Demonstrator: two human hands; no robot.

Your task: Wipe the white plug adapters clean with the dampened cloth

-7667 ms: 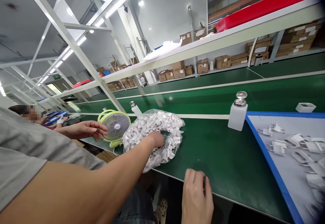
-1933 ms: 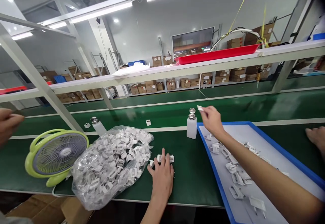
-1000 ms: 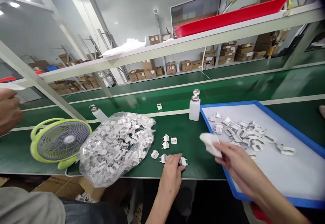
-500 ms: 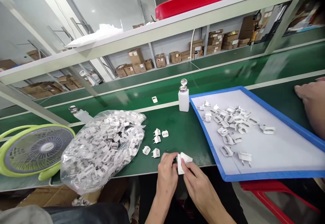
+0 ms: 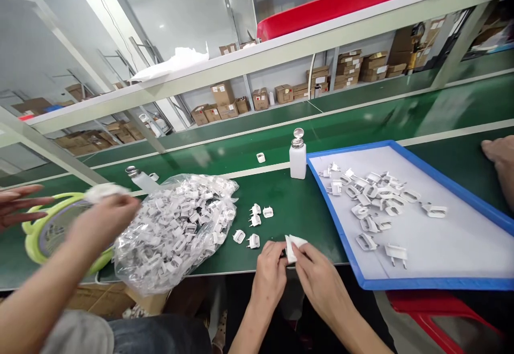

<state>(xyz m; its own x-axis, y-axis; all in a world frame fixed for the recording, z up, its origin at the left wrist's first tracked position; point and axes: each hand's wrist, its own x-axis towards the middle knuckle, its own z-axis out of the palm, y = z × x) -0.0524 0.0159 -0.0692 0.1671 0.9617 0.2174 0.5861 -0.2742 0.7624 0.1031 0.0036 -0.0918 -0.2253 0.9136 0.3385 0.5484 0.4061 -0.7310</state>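
My left hand [image 5: 270, 268] and my right hand [image 5: 317, 275] meet at the front edge of the green table [image 5: 305, 215]. The right hand's fingers pinch a small white cloth [image 5: 293, 245] and press it against what the left hand grips. That hand is closed on a small white plug piece, mostly hidden by the cloth. A few loose white plug pieces [image 5: 252, 224] lie just beyond my left hand. Left of them is a clear plastic bag of plug pieces [image 5: 176, 225]. On the right, a blue-rimmed tray [image 5: 341, 241] holds several more.
A white dispenser bottle [image 5: 297, 157] stands at the tray's far corner. A co-worker's arm [image 5: 60, 268] with a white cloth [image 5: 105, 190] reaches across a green fan [image 5: 34, 236]. Another hand [image 5: 500, 158] rests at the right edge. A second bottle [image 5: 138, 178] stands behind the bag.
My hands stay together on the cloth and plug piece at the table edge. A co-worker's arm holding a white cloth has come in from the left, in front of the fan.
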